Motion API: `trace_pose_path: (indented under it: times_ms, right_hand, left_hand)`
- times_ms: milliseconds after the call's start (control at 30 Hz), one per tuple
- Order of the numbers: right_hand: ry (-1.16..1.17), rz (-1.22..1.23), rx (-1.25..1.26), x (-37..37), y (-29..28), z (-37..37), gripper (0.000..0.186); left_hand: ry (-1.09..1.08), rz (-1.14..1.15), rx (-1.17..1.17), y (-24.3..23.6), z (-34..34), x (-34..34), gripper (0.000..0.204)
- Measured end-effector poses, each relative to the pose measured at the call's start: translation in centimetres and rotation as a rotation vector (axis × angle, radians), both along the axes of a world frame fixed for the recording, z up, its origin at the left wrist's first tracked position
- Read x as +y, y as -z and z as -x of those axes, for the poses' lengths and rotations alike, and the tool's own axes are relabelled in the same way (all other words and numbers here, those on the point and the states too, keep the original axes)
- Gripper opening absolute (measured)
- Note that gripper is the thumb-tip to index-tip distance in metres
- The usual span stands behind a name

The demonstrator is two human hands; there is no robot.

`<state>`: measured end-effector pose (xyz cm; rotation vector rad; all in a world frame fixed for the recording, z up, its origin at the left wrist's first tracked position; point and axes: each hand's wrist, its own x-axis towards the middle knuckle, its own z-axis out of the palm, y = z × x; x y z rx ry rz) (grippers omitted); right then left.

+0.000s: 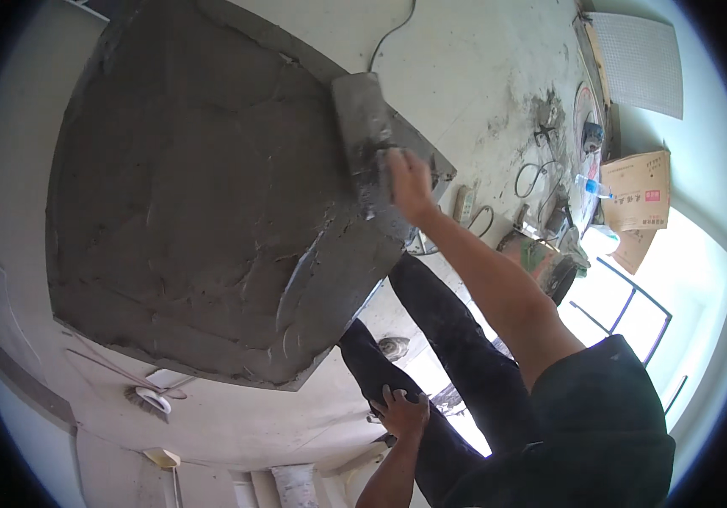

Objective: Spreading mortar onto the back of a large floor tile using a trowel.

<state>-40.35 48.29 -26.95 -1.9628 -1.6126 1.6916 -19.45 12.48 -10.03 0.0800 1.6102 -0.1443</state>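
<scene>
A large slab with a coat of wet grey mortar (185, 203) fills the left and middle of the view. Ridges and streaks mark the coat, most of them toward its near right part. My right hand (411, 184) is closed around the handle of a plastering trowel (360, 110), whose long flat blade lies against the mortar by the slab's right edge. Mortar is smeared on the blade. My left hand (402, 415) rests on my left leg near the knee, fingers spread, with nothing in it.
Right of the slab are a power strip (465, 203), a mortar-stained bucket (560, 275), a water bottle (598, 188) and a cardboard box (638, 190). A brush (150, 403) lies past the slab's near left edge. A white sack (295, 487) stands at the bottom.
</scene>
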Motion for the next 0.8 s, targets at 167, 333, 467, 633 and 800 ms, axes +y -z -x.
trace_pose_path:
  times_ms: [167,333,467,633,800]
  right_hand:
    - [-0.289,-0.304,0.260,-0.8,3.2,7.5,0.041]
    - [-0.294,0.386,0.299,-0.8,0.9,18.9,0.042]
    - [-1.044,0.054,0.183,0.2,-1.0,22.0,0.056]
    - [-0.950,-0.466,0.001,5.3,-1.2,26.3,0.060]
    - [-0.822,-0.605,-0.049,8.6,1.2,34.4,0.066]
  left_hand:
    - [0.123,-0.124,0.000,1.0,-2.6,-2.0,0.063]
    - [0.038,-0.074,0.026,0.0,-0.2,-0.1,0.064]
    - [0.005,-0.071,0.025,0.1,-1.1,-0.5,0.067]
    - [-0.057,-0.028,-0.058,-0.2,0.0,0.4,0.068]
    - [-0.053,-0.113,-0.002,0.3,-0.5,0.1,0.066]
